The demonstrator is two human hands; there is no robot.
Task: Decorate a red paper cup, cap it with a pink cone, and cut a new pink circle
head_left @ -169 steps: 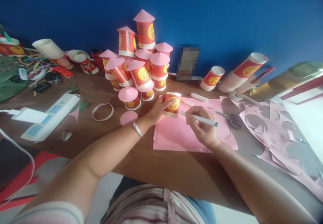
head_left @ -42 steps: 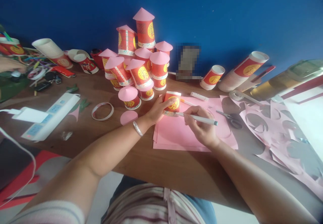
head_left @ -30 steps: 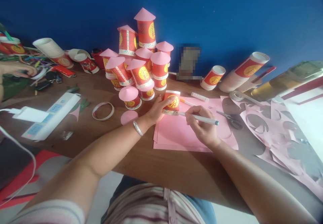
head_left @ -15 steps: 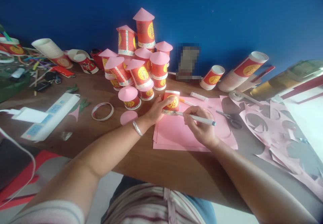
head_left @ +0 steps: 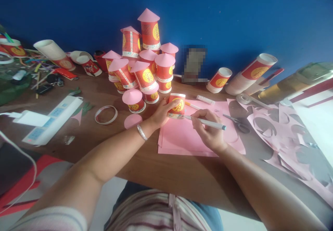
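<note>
A red paper cup (head_left: 177,110) with a yellow emblem is gripped in my left hand (head_left: 164,113), thumb across its front. Green marks run along the white band at its lower edge. My right hand (head_left: 208,128) is closed around a white marker pen (head_left: 212,123), whose tip points at that band; whether it touches I cannot tell. Both hands are over pink paper sheets (head_left: 179,142). Left of them stand several red cups topped with pink paper cones, among them a small one (head_left: 132,107) in front. A pink paper disc (head_left: 133,121) lies beside my left wrist.
Scissors (head_left: 240,125) and pink paper offcuts (head_left: 288,147) lie on the right. Behind are a glue stick (head_left: 205,99), a single cup (head_left: 220,80) and stacked cups (head_left: 253,73). To the left are a paper ring (head_left: 105,115) and a power strip (head_left: 53,120).
My right hand and the marker pen have shifted slightly to the right along the cup's lower band. My left hand and the cup stay in nearly the same place.
</note>
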